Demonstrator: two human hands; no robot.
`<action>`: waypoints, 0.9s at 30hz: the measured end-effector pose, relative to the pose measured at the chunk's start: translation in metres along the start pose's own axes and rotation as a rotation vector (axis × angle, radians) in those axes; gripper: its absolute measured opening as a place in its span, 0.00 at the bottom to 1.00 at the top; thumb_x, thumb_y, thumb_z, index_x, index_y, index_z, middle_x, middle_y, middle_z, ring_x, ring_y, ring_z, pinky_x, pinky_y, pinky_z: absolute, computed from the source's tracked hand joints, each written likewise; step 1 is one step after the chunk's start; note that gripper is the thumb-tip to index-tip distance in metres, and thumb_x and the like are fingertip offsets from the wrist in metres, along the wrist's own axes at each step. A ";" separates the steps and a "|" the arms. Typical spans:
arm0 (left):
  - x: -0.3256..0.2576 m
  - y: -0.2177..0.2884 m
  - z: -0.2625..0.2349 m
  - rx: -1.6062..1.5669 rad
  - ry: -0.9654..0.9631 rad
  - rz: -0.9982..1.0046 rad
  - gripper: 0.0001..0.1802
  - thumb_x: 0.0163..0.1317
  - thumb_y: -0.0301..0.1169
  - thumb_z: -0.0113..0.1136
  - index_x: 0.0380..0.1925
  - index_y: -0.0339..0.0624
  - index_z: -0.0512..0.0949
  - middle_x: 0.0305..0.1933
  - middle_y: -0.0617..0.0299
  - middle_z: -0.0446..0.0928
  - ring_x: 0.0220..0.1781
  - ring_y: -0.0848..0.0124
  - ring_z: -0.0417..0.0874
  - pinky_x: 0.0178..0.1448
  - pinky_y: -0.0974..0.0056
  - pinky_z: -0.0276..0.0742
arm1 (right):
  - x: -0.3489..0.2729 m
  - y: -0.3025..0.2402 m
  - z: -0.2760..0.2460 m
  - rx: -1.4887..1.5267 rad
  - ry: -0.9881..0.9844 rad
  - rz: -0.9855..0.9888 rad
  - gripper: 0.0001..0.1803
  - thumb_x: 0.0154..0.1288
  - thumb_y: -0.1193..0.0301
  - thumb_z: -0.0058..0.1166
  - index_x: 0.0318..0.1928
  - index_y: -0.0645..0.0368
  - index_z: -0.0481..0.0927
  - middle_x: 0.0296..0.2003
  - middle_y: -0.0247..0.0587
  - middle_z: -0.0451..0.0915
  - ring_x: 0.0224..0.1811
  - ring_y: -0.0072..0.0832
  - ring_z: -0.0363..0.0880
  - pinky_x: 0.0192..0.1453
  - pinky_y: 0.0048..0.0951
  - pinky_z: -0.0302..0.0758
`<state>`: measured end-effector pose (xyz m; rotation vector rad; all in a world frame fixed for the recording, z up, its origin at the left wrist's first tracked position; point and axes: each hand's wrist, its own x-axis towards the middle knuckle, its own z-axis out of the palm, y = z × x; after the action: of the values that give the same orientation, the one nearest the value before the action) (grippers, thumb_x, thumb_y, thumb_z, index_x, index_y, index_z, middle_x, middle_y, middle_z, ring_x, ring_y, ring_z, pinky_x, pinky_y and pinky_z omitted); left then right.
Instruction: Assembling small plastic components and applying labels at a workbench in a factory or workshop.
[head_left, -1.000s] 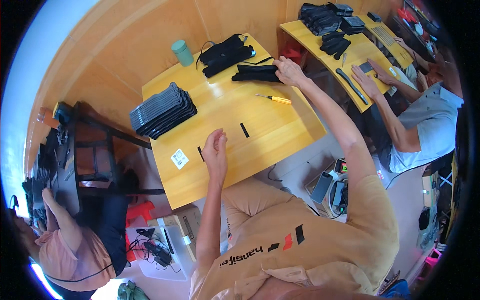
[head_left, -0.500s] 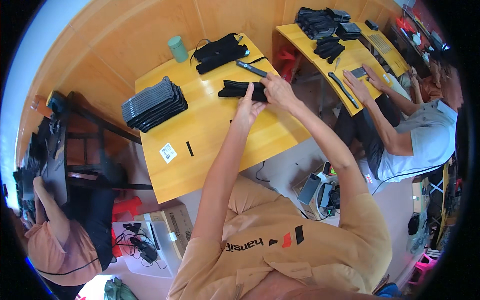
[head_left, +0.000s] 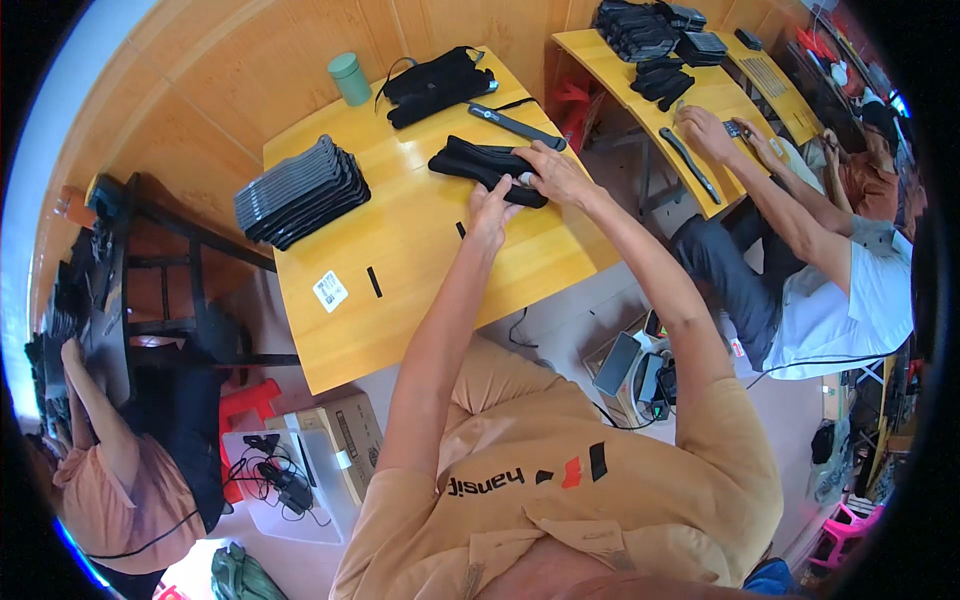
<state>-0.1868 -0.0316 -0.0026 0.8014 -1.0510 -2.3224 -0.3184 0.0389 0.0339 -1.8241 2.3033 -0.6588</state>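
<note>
A black folded cloth bundle (head_left: pixel 470 160), soft and sock-like, is held between my two hands over the table's right half. My left hand (head_left: pixel 491 208) grips its near edge with the thumb on top. From the right, my right hand (head_left: pixel 556 176) closes over its other end, fingers bent; something small and pale shows beside the fingertips. Just beyond my right hand lies a flat black handheld wand (head_left: pixel 517 127) with a cord at its far end. Farther back rests another heap of black cloth (head_left: pixel 440 88) with a strap.
A neat stack of black folded pieces (head_left: pixel 303 192) stands at the table's left, a green lidded canister (head_left: pixel 349 79) behind it. A white label (head_left: pixel 330 291) and thin black strips (head_left: pixel 374 282) lie in front. A co-worker's hands (head_left: pixel 706 134) work at the right table (head_left: pixel 640 105).
The cloth bundle has opened wider and slid nearer in my hands. My right hand has left the wand, which now lies on the table. The co-worker's hands have shifted.
</note>
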 end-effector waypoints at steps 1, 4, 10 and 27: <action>0.000 0.000 0.001 0.020 0.026 0.019 0.13 0.62 0.33 0.52 0.46 0.47 0.68 0.43 0.61 0.75 0.46 0.67 0.76 0.51 0.57 0.70 | -0.001 -0.006 -0.004 -0.053 -0.001 -0.006 0.23 0.52 0.78 0.51 0.51 0.56 0.67 0.44 0.47 0.68 0.49 0.45 0.70 0.50 0.41 0.69; -0.001 -0.001 0.006 0.030 0.109 0.074 0.10 0.62 0.32 0.50 0.43 0.45 0.68 0.39 0.60 0.75 0.43 0.68 0.77 0.47 0.58 0.72 | 0.007 -0.004 0.009 -0.058 0.071 -0.042 0.18 0.52 0.73 0.54 0.45 0.57 0.69 0.42 0.50 0.69 0.44 0.49 0.73 0.45 0.45 0.70; -0.008 0.000 -0.003 0.043 0.138 0.097 0.06 0.60 0.27 0.49 0.32 0.37 0.64 0.25 0.61 0.69 0.27 0.69 0.74 0.33 0.66 0.74 | 0.016 0.026 0.005 -0.126 0.185 -0.097 0.18 0.53 0.75 0.51 0.45 0.55 0.66 0.42 0.53 0.68 0.40 0.52 0.74 0.42 0.47 0.72; -0.047 0.042 -0.079 -0.322 0.074 -0.334 0.17 0.63 0.47 0.49 0.29 0.44 0.68 0.12 0.75 0.60 0.10 0.81 0.59 0.16 0.73 0.56 | 0.054 0.037 0.035 -0.238 0.116 -0.309 0.17 0.55 0.73 0.51 0.45 0.57 0.63 0.39 0.51 0.67 0.43 0.48 0.71 0.44 0.42 0.69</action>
<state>-0.0926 -0.0684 0.0024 0.9806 -0.5200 -2.6217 -0.3523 -0.0148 -0.0041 -2.3403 2.2751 -0.5606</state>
